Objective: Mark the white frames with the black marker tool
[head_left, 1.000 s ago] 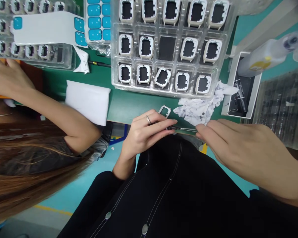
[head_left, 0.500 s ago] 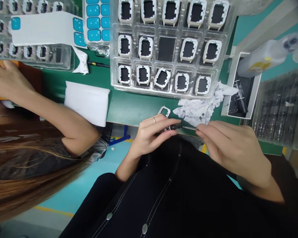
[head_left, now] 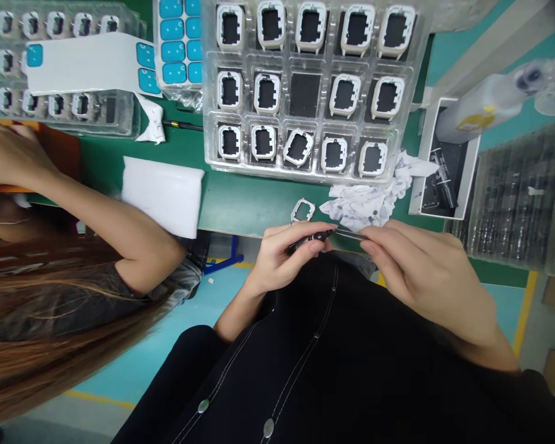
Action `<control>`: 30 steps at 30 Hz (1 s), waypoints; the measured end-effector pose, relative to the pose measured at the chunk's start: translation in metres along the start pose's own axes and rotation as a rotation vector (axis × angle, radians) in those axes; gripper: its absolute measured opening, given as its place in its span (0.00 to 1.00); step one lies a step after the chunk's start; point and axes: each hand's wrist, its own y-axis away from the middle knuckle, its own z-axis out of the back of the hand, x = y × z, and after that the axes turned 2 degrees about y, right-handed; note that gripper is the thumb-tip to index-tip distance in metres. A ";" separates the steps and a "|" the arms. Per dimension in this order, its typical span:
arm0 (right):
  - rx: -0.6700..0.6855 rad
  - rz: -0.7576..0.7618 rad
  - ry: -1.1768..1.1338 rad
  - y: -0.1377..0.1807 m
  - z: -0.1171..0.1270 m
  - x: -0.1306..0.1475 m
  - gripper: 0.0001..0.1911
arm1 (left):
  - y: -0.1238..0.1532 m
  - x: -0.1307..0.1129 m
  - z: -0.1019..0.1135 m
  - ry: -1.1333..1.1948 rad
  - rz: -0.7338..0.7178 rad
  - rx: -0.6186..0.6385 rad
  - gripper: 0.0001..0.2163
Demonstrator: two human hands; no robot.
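Note:
My left hand (head_left: 284, 253) is closed around the black handle of a thin tool (head_left: 321, 234) at the table's front edge. My right hand (head_left: 416, 271) pinches the tool's slim metal tip end from the right. Just behind the fingers lies a single white frame (head_left: 303, 211) on the green table (head_left: 240, 200). A crumpled stained cloth (head_left: 365, 206) lies beside it to the right.
A clear tray (head_left: 305, 92) with several white frames stands behind. A white pad (head_left: 164, 194), blue-sticker sheets (head_left: 178, 40) and another tray (head_left: 50, 74) are at left. A co-worker's arm (head_left: 87, 213) reaches across the left. A white box (head_left: 448, 163) and bottle (head_left: 490, 102) stand right.
My left hand has turned and shifted slightly, fingers curling more around the tool handle. My right hand has drawn in closer to the tool. The view has tilted a little.

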 end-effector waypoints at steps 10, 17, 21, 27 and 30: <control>0.012 0.054 0.023 -0.002 0.000 -0.001 0.03 | 0.001 -0.001 0.000 0.025 -0.005 0.052 0.16; 0.011 0.056 0.011 -0.003 -0.001 0.000 0.04 | 0.002 0.001 -0.001 0.045 -0.023 0.064 0.17; 0.010 0.040 0.003 -0.003 -0.001 0.002 0.05 | 0.001 0.002 -0.002 0.063 -0.023 0.062 0.16; 0.006 0.021 0.009 0.001 0.000 0.003 0.06 | -0.001 -0.001 -0.004 0.062 -0.026 0.047 0.15; -0.010 0.022 -0.001 0.002 -0.001 0.003 0.04 | -0.003 -0.002 -0.005 0.019 -0.056 0.028 0.14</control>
